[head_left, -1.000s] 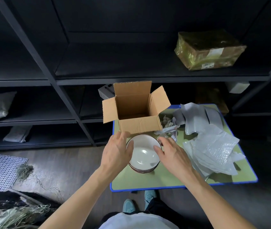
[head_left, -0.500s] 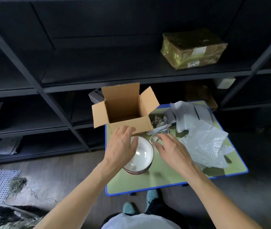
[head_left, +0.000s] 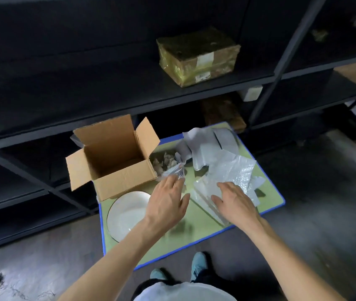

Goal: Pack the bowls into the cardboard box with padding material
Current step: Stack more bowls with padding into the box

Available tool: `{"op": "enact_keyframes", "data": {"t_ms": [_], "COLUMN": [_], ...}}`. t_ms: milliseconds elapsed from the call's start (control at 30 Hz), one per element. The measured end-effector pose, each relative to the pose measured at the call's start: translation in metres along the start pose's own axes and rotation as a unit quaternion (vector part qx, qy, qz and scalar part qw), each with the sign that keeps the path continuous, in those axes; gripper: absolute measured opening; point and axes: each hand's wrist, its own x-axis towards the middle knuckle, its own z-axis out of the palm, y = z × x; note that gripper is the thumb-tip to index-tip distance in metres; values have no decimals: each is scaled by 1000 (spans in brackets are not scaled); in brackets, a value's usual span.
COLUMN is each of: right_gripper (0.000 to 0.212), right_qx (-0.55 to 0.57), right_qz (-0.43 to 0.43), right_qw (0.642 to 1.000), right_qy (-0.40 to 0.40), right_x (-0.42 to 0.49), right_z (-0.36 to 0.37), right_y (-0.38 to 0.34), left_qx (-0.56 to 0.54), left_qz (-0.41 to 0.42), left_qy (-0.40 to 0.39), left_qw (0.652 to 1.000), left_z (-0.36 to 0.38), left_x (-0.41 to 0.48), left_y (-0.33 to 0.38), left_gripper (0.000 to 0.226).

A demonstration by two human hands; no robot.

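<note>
The stacked bowls [head_left: 127,213] sit at the near left edge of the table [head_left: 194,232], outside the box. Just right of them the left hand [head_left: 166,202] hovers, fingers straight and close together, thumb out. The right hand [head_left: 235,203] rests straight fingers on the bubble wrap [head_left: 233,170]. Behind the bowls stands the open cardboard box [head_left: 116,177], flaps up

From here I see the cardboard box [head_left: 116,164] standing open on the far left corner of the table [head_left: 196,233]. The bowls [head_left: 127,216] sit just in front of it, at the table's left edge. The left hand [head_left: 166,205] hangs to the right of the bowls, overlapping their rim. The right hand [head_left: 235,203] is further right, over the bubble wrap [head_left: 233,170]. Crumpled paper [head_left: 165,162] lies just right of the box, and padding sheets [head_left: 203,142] lie behind the bubble wrap. A shelving rack [head_left: 107,98] stands behind the table, with a wrapped parcel [head_left: 198,55] on its shelf.
</note>
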Motion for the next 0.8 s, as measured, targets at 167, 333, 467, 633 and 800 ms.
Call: {"op": "enact_keyframes", "data": {"t_ms": [167,333,467,633,800], "right_gripper": [49,45,42,61,52], "right_qx": [9,40,70,123,183], "right_qz": [66,116,150,166,157], "right_qw": [998,992,986,978,970], "right_qy": [-16,-26,-30,-17,-14], "right_x": [5,19,40,74,103], "right_z": [-10,-16,-19,-26,-31], "right_y": [51,97,122,137,138], "left_qx": [1,19,36,48,46], "left_qz": [1,-12,-39,-41,-46], "left_qy": [-54,-104,-127,-140,-147], "left_qw": [999,994,990,988,987], "left_z": [28,58,76,90,95], "left_x": [27,61,85,99,108], "left_y": [32,52,60,65,68], "left_gripper": [49,51,53,61,65]}}
